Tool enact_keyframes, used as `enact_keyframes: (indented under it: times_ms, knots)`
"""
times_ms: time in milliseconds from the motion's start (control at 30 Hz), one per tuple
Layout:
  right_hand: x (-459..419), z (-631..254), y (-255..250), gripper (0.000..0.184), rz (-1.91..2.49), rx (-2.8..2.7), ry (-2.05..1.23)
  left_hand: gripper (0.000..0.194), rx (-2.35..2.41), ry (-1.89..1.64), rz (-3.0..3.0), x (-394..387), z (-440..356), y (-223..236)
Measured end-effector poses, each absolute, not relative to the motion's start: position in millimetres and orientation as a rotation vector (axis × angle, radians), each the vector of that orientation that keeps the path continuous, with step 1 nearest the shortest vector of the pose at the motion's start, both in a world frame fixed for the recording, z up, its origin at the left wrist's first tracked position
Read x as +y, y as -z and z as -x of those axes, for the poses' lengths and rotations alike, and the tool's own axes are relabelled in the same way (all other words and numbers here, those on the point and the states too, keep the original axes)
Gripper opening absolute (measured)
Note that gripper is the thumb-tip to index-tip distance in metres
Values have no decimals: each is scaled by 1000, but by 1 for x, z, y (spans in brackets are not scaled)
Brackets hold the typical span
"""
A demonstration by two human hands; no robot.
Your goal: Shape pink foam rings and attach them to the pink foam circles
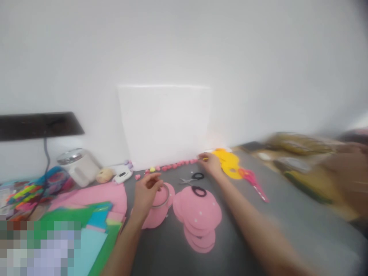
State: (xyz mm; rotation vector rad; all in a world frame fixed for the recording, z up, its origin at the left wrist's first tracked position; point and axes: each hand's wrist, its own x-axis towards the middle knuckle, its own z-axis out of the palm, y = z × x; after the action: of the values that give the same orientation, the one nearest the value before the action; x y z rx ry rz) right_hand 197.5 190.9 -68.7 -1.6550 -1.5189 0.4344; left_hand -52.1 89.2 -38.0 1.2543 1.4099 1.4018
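My left hand hovers over a pile of pink paper circles, its fingers curved and a gap between thumb and forefinger. A thin grey ring, perhaps a tape roll, is just under the thumb; contact is unclear. Farther right, my right hand reaches to the row of small pink pieces along the wall, fingertips pinched. A bit of yellow shows at its fingers, too blurred to name. Between the hands lie black-handled scissors, their blades spread, touching overlapping pink circles with small white spots.
A white board leans against the wall. Yellow paper shapes and pink scissors lie right. On the left are coloured sheets, a white device and a white container. Blurred brown items stand far right.
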Motion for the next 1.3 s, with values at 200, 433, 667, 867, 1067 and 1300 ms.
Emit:
enact_keyframes:
  times_ms: [200,433,667,867,1067,1300]
  knots:
    - [151,-169,45,31,1376,-1643,-731,25,1667,-1454,-1380,92,60,44]
    - [116,-119,55,29,987,-2127,-820,24,1601,-1370,-1430,94,59,46]
    - [124,-135,65,26,1051,-2059,-840,16,1685,-1144,-1630,91,50,48]
    - [128,-153,62,22,1074,-2042,-858,18,1614,-1128,-1801,84,38,53]
    - [136,-156,61,25,1273,-2077,-639,20,1302,-904,-2260,76,23,50]
    - [136,-159,63,21,1594,-2137,-322,47,953,-524,-2567,61,2,50]
